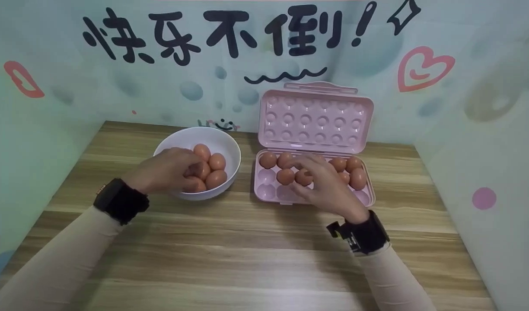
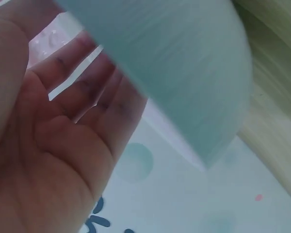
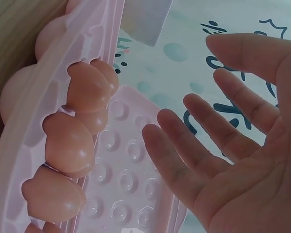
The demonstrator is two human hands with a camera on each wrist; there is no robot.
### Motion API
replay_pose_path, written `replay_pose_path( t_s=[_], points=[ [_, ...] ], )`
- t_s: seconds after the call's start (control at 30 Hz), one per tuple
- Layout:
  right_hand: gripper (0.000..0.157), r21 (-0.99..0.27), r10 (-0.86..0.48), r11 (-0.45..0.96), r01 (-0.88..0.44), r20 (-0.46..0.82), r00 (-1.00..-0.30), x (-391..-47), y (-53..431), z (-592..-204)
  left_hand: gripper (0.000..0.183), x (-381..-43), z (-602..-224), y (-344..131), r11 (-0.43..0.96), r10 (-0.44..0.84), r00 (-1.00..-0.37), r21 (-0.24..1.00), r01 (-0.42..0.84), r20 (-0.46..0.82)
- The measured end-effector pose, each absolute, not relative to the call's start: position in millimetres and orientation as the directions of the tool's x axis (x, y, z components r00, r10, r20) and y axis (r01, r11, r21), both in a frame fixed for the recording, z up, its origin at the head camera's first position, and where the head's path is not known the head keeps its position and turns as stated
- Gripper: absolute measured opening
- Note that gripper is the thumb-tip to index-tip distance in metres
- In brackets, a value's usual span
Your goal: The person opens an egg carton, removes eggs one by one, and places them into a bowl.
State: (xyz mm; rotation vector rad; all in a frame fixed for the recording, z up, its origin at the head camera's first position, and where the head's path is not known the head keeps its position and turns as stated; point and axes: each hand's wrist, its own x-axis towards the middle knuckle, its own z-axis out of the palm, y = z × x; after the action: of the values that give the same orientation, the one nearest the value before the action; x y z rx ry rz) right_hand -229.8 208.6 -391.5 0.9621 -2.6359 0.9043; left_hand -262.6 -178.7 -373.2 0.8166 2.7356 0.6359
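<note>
A white bowl point(image 1: 234, 157) on the left holds several brown eggs point(image 1: 216, 179). My left hand point(image 1: 169, 169) reaches over its left rim, fingers and thumb spread about the eggs. In the left wrist view the fingertips are hidden behind the bowl's wall point(image 2: 184, 73), so contact with an egg cannot be told. On the right stands a pink egg box point(image 1: 258, 190) with several brown eggs in its cups. My right hand point(image 1: 327, 185) hovers over it with spread fingers and nothing held, covering part of the rows. The right wrist view shows those fingers apart from the eggs point(image 3: 70, 143).
The egg box's dimpled lid point(image 1: 316, 121) stands raised at the back, near a printed cloth backdrop point(image 1: 221, 95). Both containers stand on a wood-grain table point(image 1: 230, 259). Several bare cups point(image 1: 266, 191) show at the box's front left. Each wrist wears a black band point(image 1: 122, 201).
</note>
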Motion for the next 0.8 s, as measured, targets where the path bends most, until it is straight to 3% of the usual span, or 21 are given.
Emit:
replay_pose_path(
  t_s=[0.1,0.33,0.57,0.8],
  points=[
    [0.044,-0.464,-0.528,0.615,-0.637,0.358,-0.77,-232,210,-390,0.02,-260,-368,-172,0.737,0.579,-0.816,0.435,0.517,-0.011],
    [0.045,-0.472,-0.563,0.615,-0.631,0.298,-0.771,-243,209,-387,0.008,-253,-364,-145,0.651,0.66,-0.723,0.323,0.687,0.204],
    [0.044,-0.34,-0.611,0.679,-0.651,0.23,-0.757,-258,204,-392,0.031,-244,-364,-113,0.676,0.655,-0.735,0.3,0.673,0.174],
    [0.035,-0.306,-0.624,0.703,-0.643,0.171,-0.763,-268,196,-401,0.034,-239,-374,-92,0.608,0.7,-0.683,0.327,0.724,0.209]
  ],
)
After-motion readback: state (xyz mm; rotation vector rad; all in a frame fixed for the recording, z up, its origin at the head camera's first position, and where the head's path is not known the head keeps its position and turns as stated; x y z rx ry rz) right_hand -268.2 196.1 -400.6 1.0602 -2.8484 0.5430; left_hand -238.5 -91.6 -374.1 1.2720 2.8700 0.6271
